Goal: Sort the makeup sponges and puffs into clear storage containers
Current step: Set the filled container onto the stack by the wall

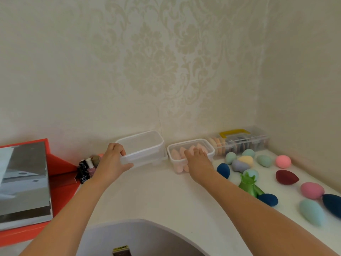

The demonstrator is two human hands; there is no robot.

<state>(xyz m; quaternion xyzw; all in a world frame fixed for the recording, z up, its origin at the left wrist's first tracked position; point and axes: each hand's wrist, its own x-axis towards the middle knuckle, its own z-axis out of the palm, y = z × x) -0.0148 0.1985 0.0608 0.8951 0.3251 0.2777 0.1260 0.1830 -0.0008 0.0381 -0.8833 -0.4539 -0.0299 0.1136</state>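
Writing shows on the dark nail polish bottle (82, 174) just left of the left hand (112, 161), and on a yellow label (120, 248) at the bottom edge, but both are too blurred to read. The left hand grips the near left corner of an empty clear box (145, 145), thumb on the front wall and fingers curled over the rim. Just right of that box stands a second clear box (173, 159) holding pale pink wedge-shaped sponges (175, 155). The right hand (198, 163) lies over its near rim, fingers reaching inside and touching the sponges; whether it pinches one I cannot tell. To the right of that hand, egg-shaped sponges in teal (311, 211), navy (223, 169), pink (283, 161) and maroon (286, 177) lie loose on the white counter (156, 196). Beyond them a long clear case (239, 143) with a yellow handle (234, 133) holds flat puffs on edge.
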